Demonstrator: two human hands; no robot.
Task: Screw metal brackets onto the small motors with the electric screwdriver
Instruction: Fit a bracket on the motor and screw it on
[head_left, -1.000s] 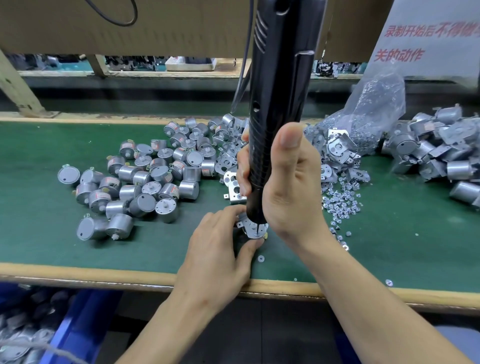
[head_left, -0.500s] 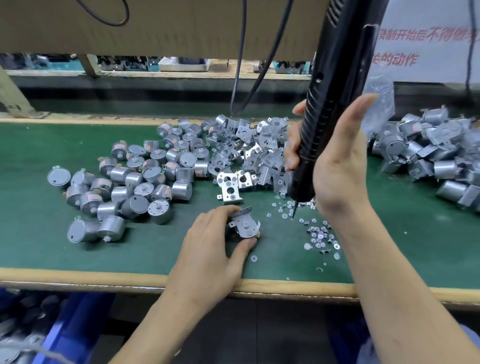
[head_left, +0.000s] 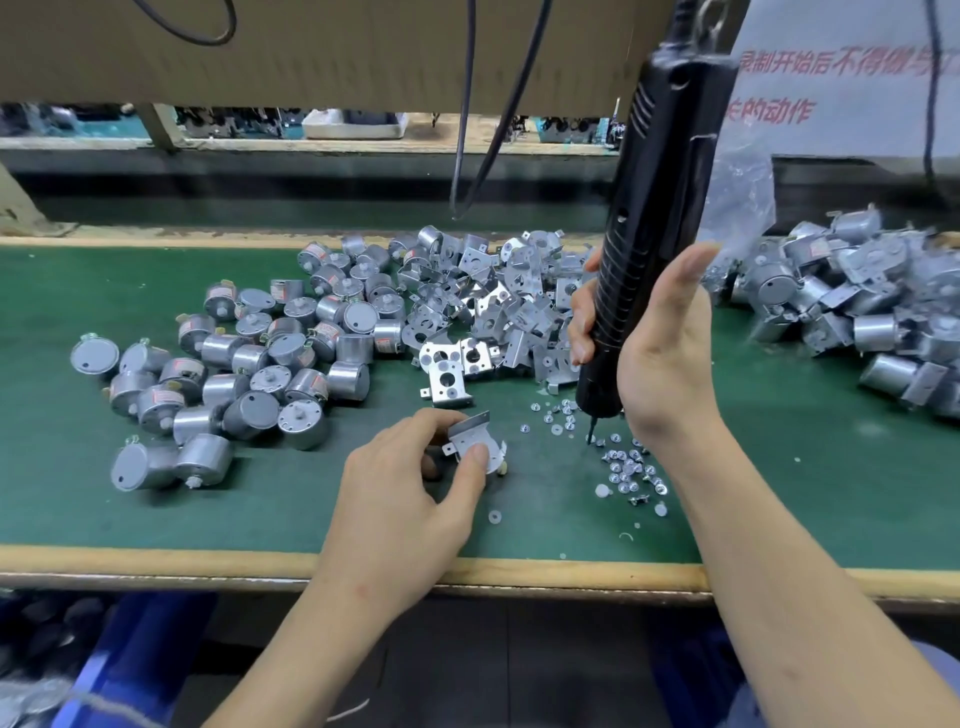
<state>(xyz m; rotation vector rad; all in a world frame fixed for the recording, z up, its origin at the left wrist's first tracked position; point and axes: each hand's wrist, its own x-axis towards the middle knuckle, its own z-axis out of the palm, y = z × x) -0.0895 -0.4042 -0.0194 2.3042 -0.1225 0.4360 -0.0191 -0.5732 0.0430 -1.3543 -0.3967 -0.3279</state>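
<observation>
Green mat (head_left: 779, 493): right hand (head_left: 660, 353) grips near-upright screwdriver (head_left: 649, 208).

The left hand (head_left: 415, 483) lies palm down near the front edge of the green surface (head_left: 779, 493), its forearm crossing that edge. Thumb and forefinger pinch a small silver motor with a metal bracket (head_left: 475, 447). To its right, the raised right hand (head_left: 662, 358) wraps its fingers round a black electric screwdriver (head_left: 660, 208), thumb straight up.
</observation>
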